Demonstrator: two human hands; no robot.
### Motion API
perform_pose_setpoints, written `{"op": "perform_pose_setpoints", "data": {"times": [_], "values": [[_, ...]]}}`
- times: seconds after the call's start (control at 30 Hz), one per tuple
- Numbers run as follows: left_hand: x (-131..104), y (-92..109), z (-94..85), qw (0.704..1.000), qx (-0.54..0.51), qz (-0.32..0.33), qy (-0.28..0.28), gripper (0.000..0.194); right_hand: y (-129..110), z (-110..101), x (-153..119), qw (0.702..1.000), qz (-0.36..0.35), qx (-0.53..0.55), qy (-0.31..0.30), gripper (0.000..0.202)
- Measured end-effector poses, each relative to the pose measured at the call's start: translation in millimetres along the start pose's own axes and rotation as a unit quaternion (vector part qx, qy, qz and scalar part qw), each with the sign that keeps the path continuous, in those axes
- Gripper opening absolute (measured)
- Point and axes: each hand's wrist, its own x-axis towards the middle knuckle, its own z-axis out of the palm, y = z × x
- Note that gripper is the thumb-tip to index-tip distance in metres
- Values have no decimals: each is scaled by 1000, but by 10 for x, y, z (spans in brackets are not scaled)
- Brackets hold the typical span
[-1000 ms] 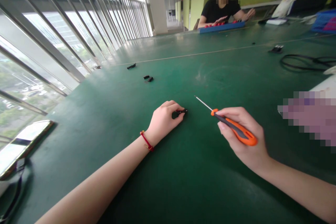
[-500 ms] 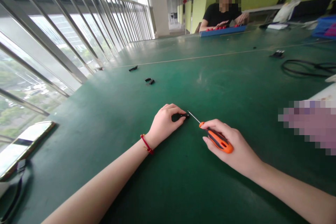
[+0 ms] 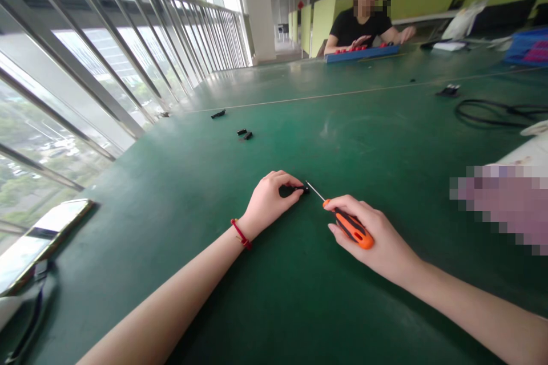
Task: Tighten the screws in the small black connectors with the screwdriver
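Between thumb and fingers, my left hand [image 3: 270,201] pinches a small black part [image 3: 303,189] just above or on the green table [image 3: 265,285]; its exact kind is too small to make out. A screwdriver [image 3: 354,229] with an orange and black handle lies in my right hand [image 3: 377,236], the fingers around the handle. Its thin metal shaft points up and left, and the tip is right at the end of the black part; whether they touch I cannot tell. A red cord bracelet [image 3: 241,234] circles my left wrist.
Small black pieces [image 3: 245,134] and another black piece [image 3: 218,114] lie beyond my left hand. A phone [image 3: 45,239] and cable are at left, near the railing. A looped black cable [image 3: 492,113] lies at right. Across the table sits a person [image 3: 362,28] behind a blue tray [image 3: 363,54].
My right hand and the screwdriver handle have shifted slightly left, while the tip stays by the black part. Across the table, the person's one hand has moved outward to the right.
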Motion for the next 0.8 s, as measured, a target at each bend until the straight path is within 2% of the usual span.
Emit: {"op": "perform_pose_setpoints", "data": {"times": [0.23, 0.8], "values": [[-1, -7, 2, 1000, -15, -6, 1, 11, -12, -5, 10, 1000, 13, 6, -15, 21], [34, 13, 1, 1000, -14, -14, -11, 9, -31, -25, 8, 999, -13, -33, -36, 22]]}}
